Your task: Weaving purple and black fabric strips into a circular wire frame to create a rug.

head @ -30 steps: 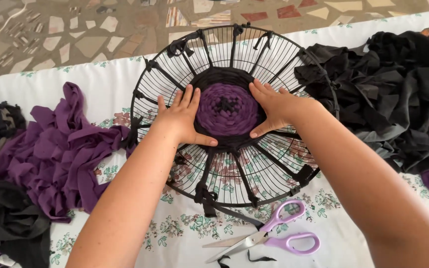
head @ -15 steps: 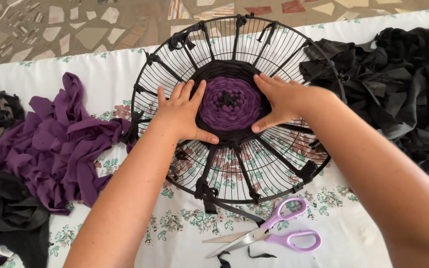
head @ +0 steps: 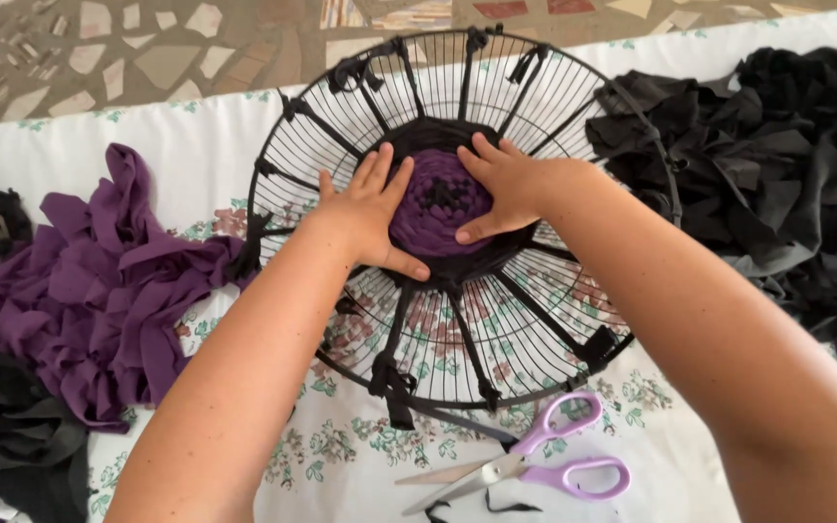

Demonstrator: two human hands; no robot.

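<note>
Mosaic stone floor runs along the top of the frame, and below it a white floral cloth (head: 196, 126) covers the rest. At centre lies a round black wire guard (head: 573, 320), dished like a shallow bowl; black fabric strips are tied to its rim and run inward as spokes. In its middle sits a woven disc (head: 435, 203), purple with a black ring around it and a dark knot at the very centre.

Both hands lie flat on that disc, fingers spread and pointing toward the top of the frame. The left hand (head: 365, 215) covers its left edge, thumb stretched out beneath it; the right hand (head: 506, 184) covers its right edge, thumb angled in below. Neither grasps anything; they only press down, palms open.

Purple strips (head: 89, 281) are heaped at the left, with black scraps (head: 2, 436) at the lower left. A black pile (head: 777, 174) fills the upper right. Lilac-handled scissors (head: 525, 465) lie slightly open at bottom centre, just below the guard.
</note>
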